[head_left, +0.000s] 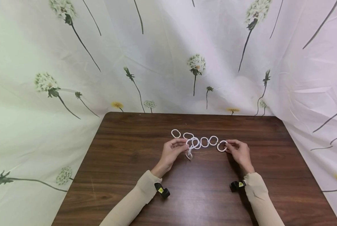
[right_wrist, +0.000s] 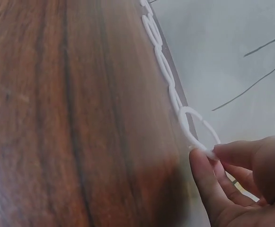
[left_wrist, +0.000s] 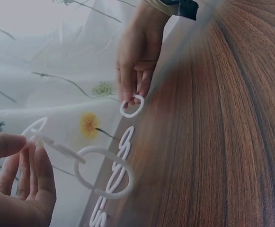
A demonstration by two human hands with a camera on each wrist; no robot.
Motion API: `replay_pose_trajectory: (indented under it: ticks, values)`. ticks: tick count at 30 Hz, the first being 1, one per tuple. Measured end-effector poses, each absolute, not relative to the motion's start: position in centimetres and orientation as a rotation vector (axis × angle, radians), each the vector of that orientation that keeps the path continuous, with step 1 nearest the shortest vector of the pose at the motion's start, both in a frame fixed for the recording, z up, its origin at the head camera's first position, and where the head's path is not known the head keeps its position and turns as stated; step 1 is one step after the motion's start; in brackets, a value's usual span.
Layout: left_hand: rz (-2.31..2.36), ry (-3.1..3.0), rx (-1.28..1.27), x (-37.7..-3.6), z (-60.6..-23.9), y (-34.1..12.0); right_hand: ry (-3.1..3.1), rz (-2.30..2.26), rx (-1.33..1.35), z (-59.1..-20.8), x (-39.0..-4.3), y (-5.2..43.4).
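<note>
Several white plastic rings (head_left: 204,142) lie in a row at the middle of a dark wooden table (head_left: 128,163). My left hand (head_left: 182,146) pinches a small cluster of linked rings (head_left: 194,142) at the row's left end, and one ring (head_left: 189,154) dangles below my fingers. In the left wrist view my left hand (left_wrist: 31,142) holds a ring (left_wrist: 39,135) hooked to a larger one (left_wrist: 104,172). My right hand (head_left: 228,146) pinches the ring at the right end (head_left: 221,146), seen close in the right wrist view as a ring (right_wrist: 197,130) between thumb and fingers (right_wrist: 234,152).
Two loose rings (head_left: 176,133) lie just behind the row. A white curtain printed with dandelions (head_left: 196,64) hangs behind and on both sides of the table. Small black cameras (head_left: 162,190) sit on both wrists. Bare wood stretches toward the near edge (head_left: 202,207).
</note>
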State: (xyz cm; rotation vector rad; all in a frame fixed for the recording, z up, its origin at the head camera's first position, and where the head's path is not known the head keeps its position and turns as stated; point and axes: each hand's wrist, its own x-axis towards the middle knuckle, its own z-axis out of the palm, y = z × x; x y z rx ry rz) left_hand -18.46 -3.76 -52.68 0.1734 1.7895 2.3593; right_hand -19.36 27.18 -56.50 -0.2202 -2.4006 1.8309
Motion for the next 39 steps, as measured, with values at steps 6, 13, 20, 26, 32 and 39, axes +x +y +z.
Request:
replay_pose_trajectory:
  ticks: [6,13,20,26,32,39]
  values:
    - [2.358,1.8,0.178,-18.4,-52.6,-3.8,-2.355,1.831,-0.136,-54.9,-19.1,26.8]
    - [2.358,1.803,0.171,-18.3,-52.3,-3.7,-2.365,1.748,-0.047,-54.0,-19.3,26.1]
    - [2.359,1.795,0.163,-18.4,-52.5,-3.5,-2.302,1.791,0.008,-51.0,-18.6,24.8]
    - [2.362,1.781,0.168,-18.5,-52.7,-3.3,-2.285,1.83,0.042,-48.4,-17.7,23.5]
    - [2.36,1.785,0.167,-18.5,-52.7,-3.3,-2.225,1.933,0.087,-47.6,-17.6,22.7]
    - [2.352,1.794,0.175,-18.4,-52.6,-3.2,-2.184,2.016,0.117,-46.8,-17.4,21.9]
